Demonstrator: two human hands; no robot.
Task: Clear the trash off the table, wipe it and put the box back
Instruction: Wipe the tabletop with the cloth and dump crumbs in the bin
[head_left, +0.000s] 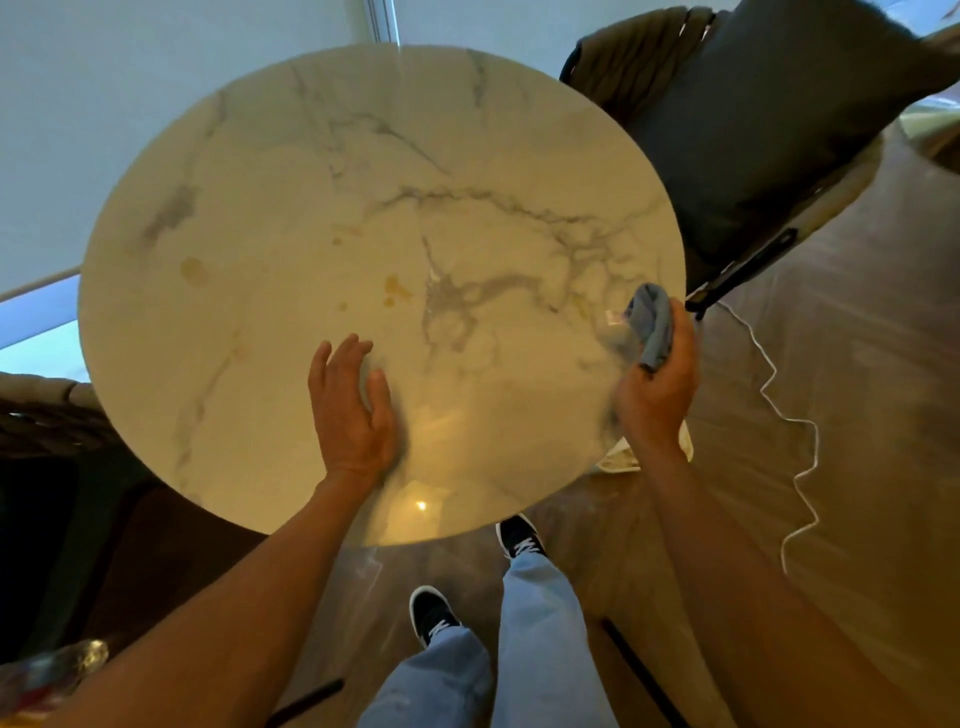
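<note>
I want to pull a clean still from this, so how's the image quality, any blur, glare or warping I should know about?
Head view: wide-angle warping bends the round table into an egg shape; a warm lamp glare sits near its close edge; motion blur smears the right hand and its blue cloth; the left hand is softly blurred at the thumb side; the lower corners fall dim.

We see a round table (322, 218) with a white marble top run through by grey veins, thickest toward its right half. Yellowish stains (397, 288) mark the surface near the middle, with another blotch (193, 271) toward the left. Our left hand (350, 410) lies flat on the near part of the top, fingers straight. A warm light reflection (421, 505) glints at the near edge.
</note>
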